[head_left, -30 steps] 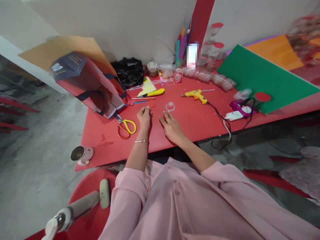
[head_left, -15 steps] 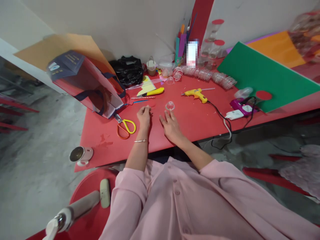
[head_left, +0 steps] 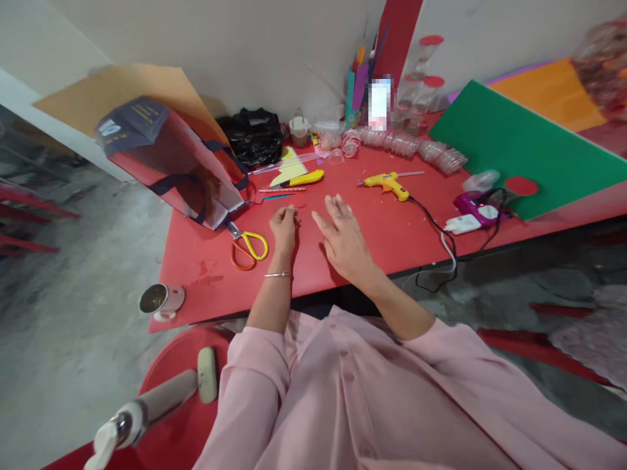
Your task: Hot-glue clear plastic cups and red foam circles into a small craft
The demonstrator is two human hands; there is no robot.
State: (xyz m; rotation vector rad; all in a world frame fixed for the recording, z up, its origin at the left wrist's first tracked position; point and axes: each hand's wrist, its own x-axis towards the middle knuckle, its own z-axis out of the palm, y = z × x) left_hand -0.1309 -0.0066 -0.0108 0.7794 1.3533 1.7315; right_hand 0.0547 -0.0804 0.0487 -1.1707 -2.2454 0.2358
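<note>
My left hand [head_left: 283, 226] rests on the red table with its fingers curled closed; a thin red edge shows by the fingertips, too faint to name. My right hand [head_left: 347, 243] is above the table with its fingers spread. The small clear plastic dome or cup seen earlier is now hidden behind the right fingers. Left of my left hand lie scissors [head_left: 255, 245] with yellow and orange handles. Beyond the hands are a yellow box cutter [head_left: 306, 178], a striped stick [head_left: 281, 190] and a yellow glue gun [head_left: 386, 184].
On the left stand a paper bag [head_left: 171, 163] and, at the table edge, a mug [head_left: 171, 299]. A black plastic bag [head_left: 255, 137] and stacked clear cups [head_left: 392, 142] line the back. At right are a green board [head_left: 519, 150], a purple device [head_left: 477, 207] and cables.
My right hand has lifted and shifted slightly right and forward, its fingers now covering the place where the clear plastic piece was. My left hand has stayed closed in nearly the same spot.
</note>
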